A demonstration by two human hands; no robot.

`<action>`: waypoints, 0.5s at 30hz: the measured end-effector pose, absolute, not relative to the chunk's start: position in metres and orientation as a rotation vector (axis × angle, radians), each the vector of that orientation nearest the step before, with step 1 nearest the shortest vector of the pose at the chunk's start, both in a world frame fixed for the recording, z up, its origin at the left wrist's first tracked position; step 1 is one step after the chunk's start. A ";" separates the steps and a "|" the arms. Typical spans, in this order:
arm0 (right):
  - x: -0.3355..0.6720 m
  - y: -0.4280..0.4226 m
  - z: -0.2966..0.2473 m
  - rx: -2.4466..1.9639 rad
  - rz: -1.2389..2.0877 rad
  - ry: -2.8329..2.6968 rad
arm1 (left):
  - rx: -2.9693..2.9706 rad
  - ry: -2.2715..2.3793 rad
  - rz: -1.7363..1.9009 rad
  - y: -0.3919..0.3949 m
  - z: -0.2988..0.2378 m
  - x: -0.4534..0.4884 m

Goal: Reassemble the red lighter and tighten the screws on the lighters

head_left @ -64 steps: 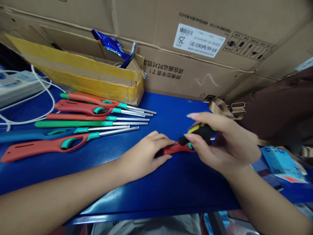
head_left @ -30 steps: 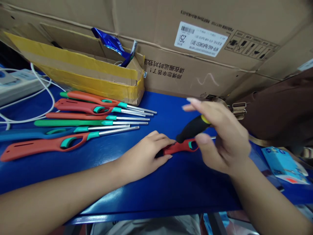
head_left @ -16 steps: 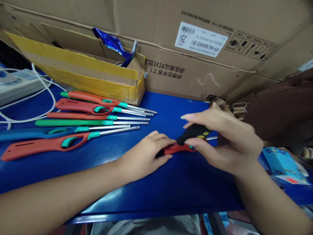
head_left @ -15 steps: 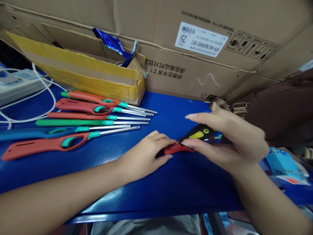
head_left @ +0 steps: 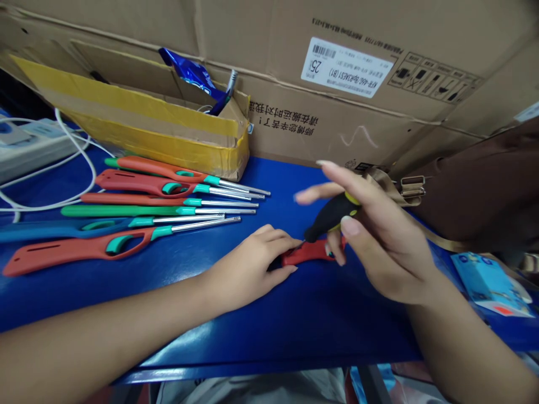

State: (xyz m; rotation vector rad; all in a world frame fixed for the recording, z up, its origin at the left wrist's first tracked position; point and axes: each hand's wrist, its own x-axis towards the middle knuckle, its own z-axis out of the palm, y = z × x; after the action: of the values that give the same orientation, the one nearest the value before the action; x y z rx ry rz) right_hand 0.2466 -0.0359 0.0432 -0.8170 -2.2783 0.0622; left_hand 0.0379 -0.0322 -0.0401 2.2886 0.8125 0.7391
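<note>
My left hand (head_left: 256,264) rests on the blue table with its fingers closed on the handle end of a red gas lighter (head_left: 306,253), which lies flat. In my right hand (head_left: 385,241) is a screwdriver (head_left: 326,219) with a black and yellow handle. It is tilted, with its tip down at the lighter beside my left fingertips; whether it sits in a screw cannot be seen. My right thumb and some fingers are on the handle, while others stretch out. The lighter's far end is hidden behind my right hand.
Several red, green and blue gas lighters (head_left: 122,210) lie side by side at the left. Behind them stands an open yellow-taped box (head_left: 219,151). A large cardboard carton (head_left: 290,112) stands at the back. White cables (head_left: 90,168) run along the left; a light-blue packet (head_left: 488,278) is at the right.
My right hand has shifted its grip up the screwdriver handle, and the handle now stands more steeply. My index finger has lifted. The left hand and red lighter stay in place.
</note>
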 end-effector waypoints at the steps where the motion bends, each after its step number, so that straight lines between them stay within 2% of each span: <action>1: 0.247 -0.036 0.043 -0.813 0.020 -2.261 | 2.286 0.811 0.741 -0.032 -0.040 0.038; 5: 0.248 -0.037 0.044 -0.729 -0.312 -2.219 | 2.258 0.812 0.729 -0.032 -0.039 0.038; 10: 0.248 -0.039 0.045 -0.743 0.085 -2.293 | 2.268 0.829 0.713 -0.032 -0.040 0.038; 15: 0.246 -0.040 0.044 -0.762 -0.108 -2.217 | 2.264 0.822 0.728 -0.032 -0.041 0.038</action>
State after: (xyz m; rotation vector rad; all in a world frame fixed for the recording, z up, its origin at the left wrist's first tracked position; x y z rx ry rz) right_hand 0.2462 -0.0397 0.0436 -0.7623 -2.2167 -0.1082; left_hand 0.0379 -0.0320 -0.0412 2.2636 0.8225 0.7284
